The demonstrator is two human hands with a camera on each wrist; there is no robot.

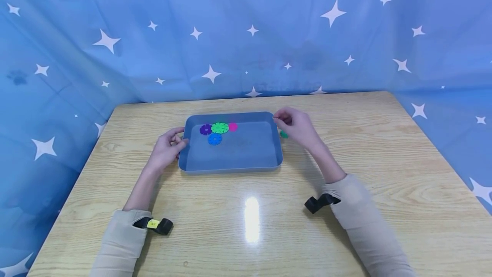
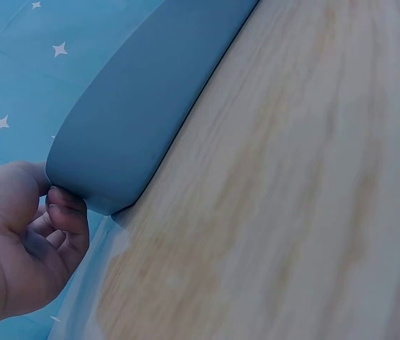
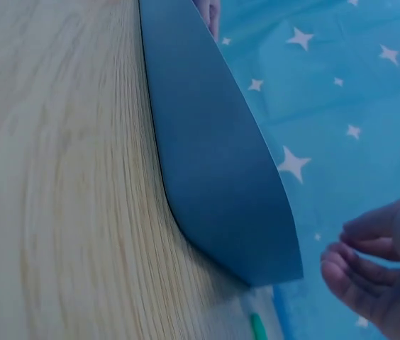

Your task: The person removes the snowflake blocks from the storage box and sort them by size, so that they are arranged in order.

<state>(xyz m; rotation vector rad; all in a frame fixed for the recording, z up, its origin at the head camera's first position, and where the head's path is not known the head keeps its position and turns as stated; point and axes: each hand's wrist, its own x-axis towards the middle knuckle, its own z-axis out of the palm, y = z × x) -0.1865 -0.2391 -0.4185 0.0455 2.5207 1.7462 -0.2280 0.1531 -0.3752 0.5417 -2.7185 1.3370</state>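
A blue-grey rectangular tray lies on the table. Inside it, toward the far left, are notched plastic discs: purple, light green, pink and blue. My left hand grips the tray's left wall, thumb at the rim and fingers outside. In the left wrist view that hand is at the tray's corner. My right hand hovers by the far right corner, fingers loosely curled. The right wrist view shows a gap between this hand and the tray wall; no held thing is visible.
A darker green disc lies on the wooden table just outside the tray's right side, partly under the right hand. Behind the table hangs a blue curtain with white stars. Black camera mounts sit on both wrists.
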